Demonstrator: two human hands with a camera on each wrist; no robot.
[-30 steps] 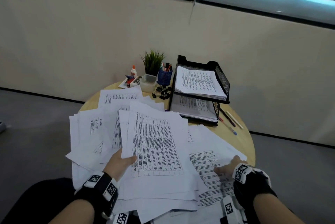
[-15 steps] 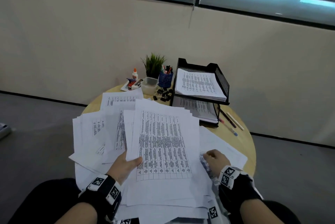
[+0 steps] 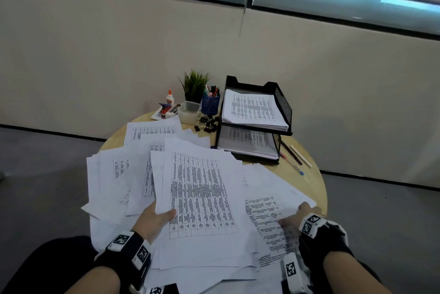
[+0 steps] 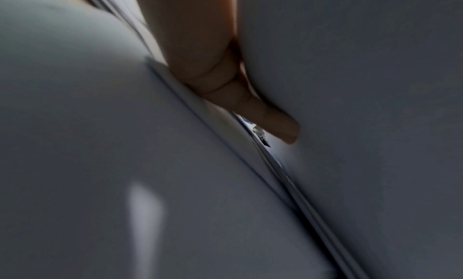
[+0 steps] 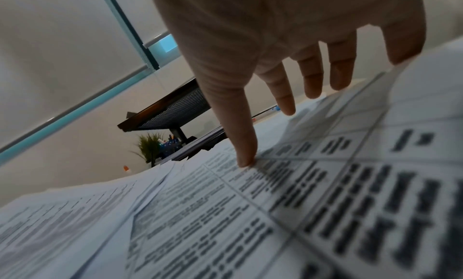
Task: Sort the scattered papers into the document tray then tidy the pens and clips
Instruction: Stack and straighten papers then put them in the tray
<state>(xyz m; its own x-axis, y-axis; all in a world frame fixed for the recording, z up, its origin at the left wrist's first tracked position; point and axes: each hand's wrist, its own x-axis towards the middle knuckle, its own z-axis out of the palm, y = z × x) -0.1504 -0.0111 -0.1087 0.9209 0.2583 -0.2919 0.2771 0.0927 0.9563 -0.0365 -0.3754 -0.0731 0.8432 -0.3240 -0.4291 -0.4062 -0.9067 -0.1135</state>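
Note:
White printed papers point(image 3: 133, 174) lie scattered and overlapping on the round wooden table point(image 3: 314, 189). My left hand point(image 3: 164, 215) pinches the near left corner of a stack of sheets point(image 3: 202, 198), thumb on top. In the left wrist view a finger point(image 4: 250, 105) lies between sheets. My right hand point(image 3: 294, 216) rests with straight fingers on a printed sheet point(image 3: 266, 217) at the near right, and its thumb tip point(image 5: 246, 160) touches the paper. The black two-tier document tray point(image 3: 283, 103) at the back right holds papers on both levels. Pens point(image 3: 295, 155) lie to its right, black binder clips point(image 3: 207, 123) to its left.
At the back of the table stand a blue pen cup point(image 3: 210, 103), a small clear plastic box point(image 3: 189, 112), a potted plant point(image 3: 194, 84), a glue bottle point(image 3: 169, 97) and a stapler point(image 3: 165, 109). A beige wall is close behind; grey floor surrounds the table.
My right hand went left toward the held stack, then back right onto the printed sheet. The left hand has kept its hold, and the stack sits slightly more tilted.

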